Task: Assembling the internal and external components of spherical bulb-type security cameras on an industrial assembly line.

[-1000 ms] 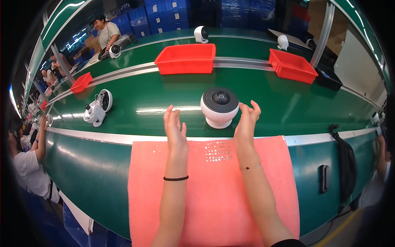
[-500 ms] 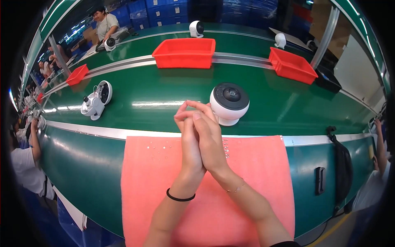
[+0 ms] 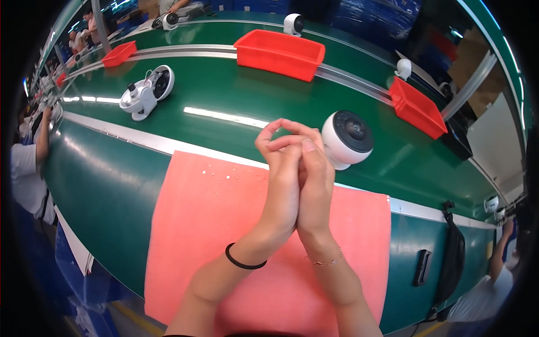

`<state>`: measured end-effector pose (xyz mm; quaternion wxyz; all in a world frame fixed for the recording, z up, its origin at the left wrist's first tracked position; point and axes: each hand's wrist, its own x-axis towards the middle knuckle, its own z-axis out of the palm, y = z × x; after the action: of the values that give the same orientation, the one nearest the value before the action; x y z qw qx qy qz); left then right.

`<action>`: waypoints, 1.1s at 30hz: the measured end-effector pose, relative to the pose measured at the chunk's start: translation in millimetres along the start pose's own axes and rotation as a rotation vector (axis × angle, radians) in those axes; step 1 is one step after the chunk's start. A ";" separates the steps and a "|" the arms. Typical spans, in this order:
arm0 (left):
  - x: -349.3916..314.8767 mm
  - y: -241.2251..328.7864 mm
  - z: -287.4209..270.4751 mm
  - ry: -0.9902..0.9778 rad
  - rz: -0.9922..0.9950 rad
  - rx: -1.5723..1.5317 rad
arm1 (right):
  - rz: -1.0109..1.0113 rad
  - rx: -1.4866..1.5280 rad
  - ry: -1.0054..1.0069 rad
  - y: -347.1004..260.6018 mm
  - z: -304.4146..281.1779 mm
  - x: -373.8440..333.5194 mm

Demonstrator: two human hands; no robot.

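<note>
My left hand [image 3: 281, 188], with a black band [image 3: 241, 260] at its wrist, is pressed palm to palm against my right hand [image 3: 315, 188]. A thin bracelet [image 3: 328, 262] circles the right wrist. Both hands' fingers are bent and laced together at the top, and no object shows in them; the inside of the palms is hidden. Beneath them lies a pink mat [image 3: 202, 236] with small screws [image 3: 227, 177] in loose rows near its far left part. Just beyond my right fingers stands a round white camera [image 3: 339, 147] with a black face, on the green belt.
An opened white camera [image 3: 147, 95] with its inner parts showing lies on the belt at left. Red bins [image 3: 279, 54] line the metal rail behind. A black clip-like object [image 3: 423, 268] and a black pouch [image 3: 451, 258] lie right of the mat. Co-workers sit at both sides.
The whole view has tilted and shifted, so the mat and bins sit at a slant. My clasped hands appear farther right in the picture; their hold on each other looks the same.
</note>
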<state>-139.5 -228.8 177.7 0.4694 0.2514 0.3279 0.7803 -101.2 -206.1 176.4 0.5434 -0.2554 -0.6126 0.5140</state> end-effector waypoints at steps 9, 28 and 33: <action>-6.1 1.6 4.1 -0.006 0.012 -0.017 | 0.052 -0.111 0.022 -13.8 0.3 -5.8; -14.5 49.7 -39.9 -0.371 0.051 0.593 | -0.082 0.163 -0.061 -17.6 -20.3 1.2; -110.1 137.6 -145.5 -1.259 -0.694 0.756 | -0.084 0.266 0.049 -34.9 -46.9 -4.7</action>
<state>-271.8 -415.1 175.5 0.6644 0.6688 0.3031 0.1394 -47.8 -205.6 200.6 0.6084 -0.1677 -0.5355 0.5612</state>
